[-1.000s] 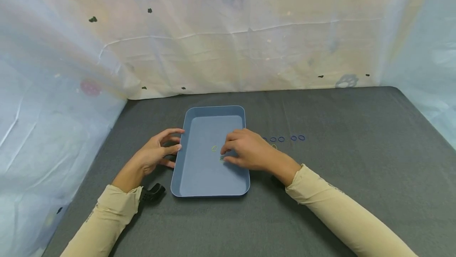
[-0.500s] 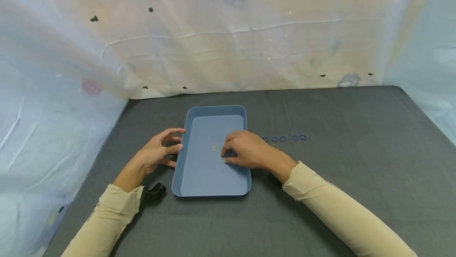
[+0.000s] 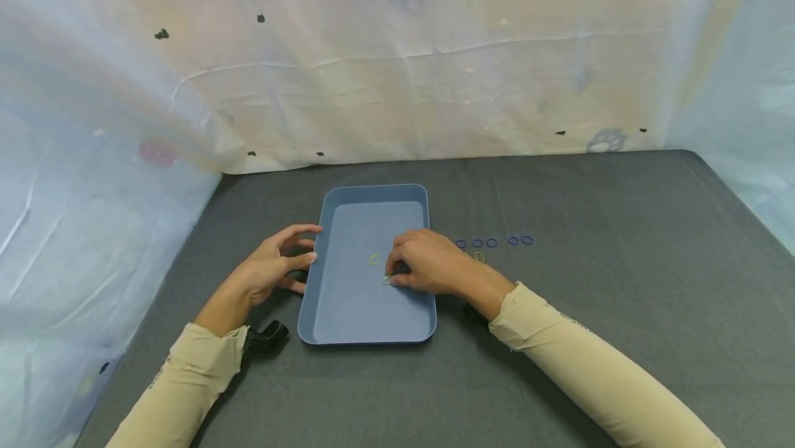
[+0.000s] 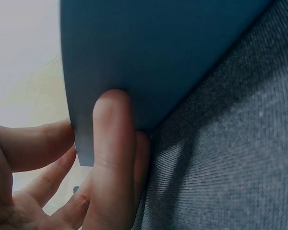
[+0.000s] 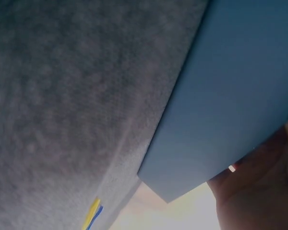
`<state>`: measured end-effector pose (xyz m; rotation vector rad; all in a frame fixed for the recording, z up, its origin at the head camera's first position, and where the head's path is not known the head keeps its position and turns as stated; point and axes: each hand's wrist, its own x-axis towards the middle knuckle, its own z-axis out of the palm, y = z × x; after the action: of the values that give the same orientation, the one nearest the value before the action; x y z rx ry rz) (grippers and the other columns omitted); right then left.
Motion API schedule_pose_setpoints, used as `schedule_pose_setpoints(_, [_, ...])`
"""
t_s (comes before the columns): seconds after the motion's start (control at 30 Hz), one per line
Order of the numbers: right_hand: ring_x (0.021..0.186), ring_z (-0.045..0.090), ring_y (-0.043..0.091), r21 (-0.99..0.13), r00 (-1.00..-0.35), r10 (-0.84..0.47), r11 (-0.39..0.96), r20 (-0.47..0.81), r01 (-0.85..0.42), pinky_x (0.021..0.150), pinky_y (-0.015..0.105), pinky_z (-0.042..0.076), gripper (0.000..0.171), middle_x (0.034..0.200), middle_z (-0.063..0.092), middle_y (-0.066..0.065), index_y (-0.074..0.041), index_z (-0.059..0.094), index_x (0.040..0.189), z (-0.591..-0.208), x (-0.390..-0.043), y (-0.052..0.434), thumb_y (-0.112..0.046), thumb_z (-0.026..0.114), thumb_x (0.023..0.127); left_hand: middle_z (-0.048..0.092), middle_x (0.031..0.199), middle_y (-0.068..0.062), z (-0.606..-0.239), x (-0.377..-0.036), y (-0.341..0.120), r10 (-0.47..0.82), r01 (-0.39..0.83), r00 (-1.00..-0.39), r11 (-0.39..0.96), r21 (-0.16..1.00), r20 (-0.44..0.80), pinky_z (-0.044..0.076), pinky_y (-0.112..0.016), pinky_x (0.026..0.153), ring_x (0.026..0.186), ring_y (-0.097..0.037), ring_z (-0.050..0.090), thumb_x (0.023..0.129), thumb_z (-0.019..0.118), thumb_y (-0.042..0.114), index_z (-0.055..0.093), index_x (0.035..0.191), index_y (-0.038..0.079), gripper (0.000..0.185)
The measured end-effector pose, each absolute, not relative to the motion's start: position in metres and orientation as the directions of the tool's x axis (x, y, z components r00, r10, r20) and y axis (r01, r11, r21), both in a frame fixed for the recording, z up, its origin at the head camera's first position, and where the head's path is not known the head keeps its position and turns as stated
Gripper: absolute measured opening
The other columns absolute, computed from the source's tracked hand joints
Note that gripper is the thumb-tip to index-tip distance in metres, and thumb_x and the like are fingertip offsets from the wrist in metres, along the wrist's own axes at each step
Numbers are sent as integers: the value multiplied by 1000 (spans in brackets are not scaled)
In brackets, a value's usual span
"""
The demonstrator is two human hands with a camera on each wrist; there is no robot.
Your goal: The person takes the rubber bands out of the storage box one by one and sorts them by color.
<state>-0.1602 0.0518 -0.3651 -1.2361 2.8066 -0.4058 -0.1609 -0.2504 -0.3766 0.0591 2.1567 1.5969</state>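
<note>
A blue tray [image 3: 348, 310] lies flat on the grey counter [image 3: 590, 337], long side running away from the person. The left hand [image 3: 273, 272] sits at the tray's left rim: the left wrist view shows its thumb [image 4: 113, 143] laid against the outer wall and the fingers reaching toward the rim, so the grip is a light clasp on the tray's edge. The right hand [image 3: 428, 261] reaches over the tray's right rim and rests on the tray floor, its fingertips bunched together on a small yellow-green rubber band [image 3: 388, 280]; whether the band is truly pinched or only pressed down, I cannot tell, as the fingers cover most of it. A 2nd yellow-green band [image 3: 375, 259] lies loose on the tray floor just left of that hand. On the counter right of the tray, 5 small blue bands [image 3: 491, 242] lie in a row, and 1 more yellow-green band [image 3: 479, 256] lies just in front of them, near the right wrist. A black strap piece [image 3: 263, 336] shows at the left sleeve's cuff. Behind the counter hangs a pale, wrinkled sheet [image 3: 397, 68].
</note>
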Motion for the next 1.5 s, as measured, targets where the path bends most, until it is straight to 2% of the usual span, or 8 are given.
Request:
schedule_pose_setpoints(0.3, [80, 58, 8, -273, -679, -729, 639, 86, -720, 80, 30, 50, 5, 83, 65, -10, -25, 78, 85, -365, -157, 53, -29, 79, 86, 31, 152, -22, -377, -160, -250, 296, -229, -896, 328, 917, -330, 62, -46, 73, 123, -42, 49, 101, 59, 15, 35, 153, 17, 57])
schedule_pose_setpoints(0.73, [75, 55, 5, -304, -695, -715, 646, 80, -700, 72, 25, 49, 8, 80, 63, -13, -25, 77, 80, -364, -158, 54, -30, 78, 86, 33, 151, -23, -377, -160, -250, 295, -216, -900, 336, 917, -320, 62, -46, 73, 120, -41, 51, 101, 59, 15, 36, 153, 17, 57])
schedule_pose_setpoints(1.17, [79, 57, 4, -319, -704, -705, 650, 87, -690, 74, 25, 50, 8, 82, 64, -12, -24, 76, 81, -361, -155, 54, -30, 80, 85, 34, 151, -22, -379, -160, -251, 294, -220, -900, 333, 917, -322, 62, -45, 72, 121, -41, 51, 101, 59, 16, 36, 153, 17, 57])
schedule_pose_setpoints(1.5, [85, 63, 4, -391, -717, -689, 634, 106, -667, 77, 24, 53, 6, 86, 65, -13, -23, 76, 84, -352, -153, 64, -28, 79, 87, 34, 151, -23, -377, -160, -251, 296, -222, -898, 333, 916, -325, 62, -46, 73, 121, -41, 52, 101, 59, 15, 35, 153, 17, 57])
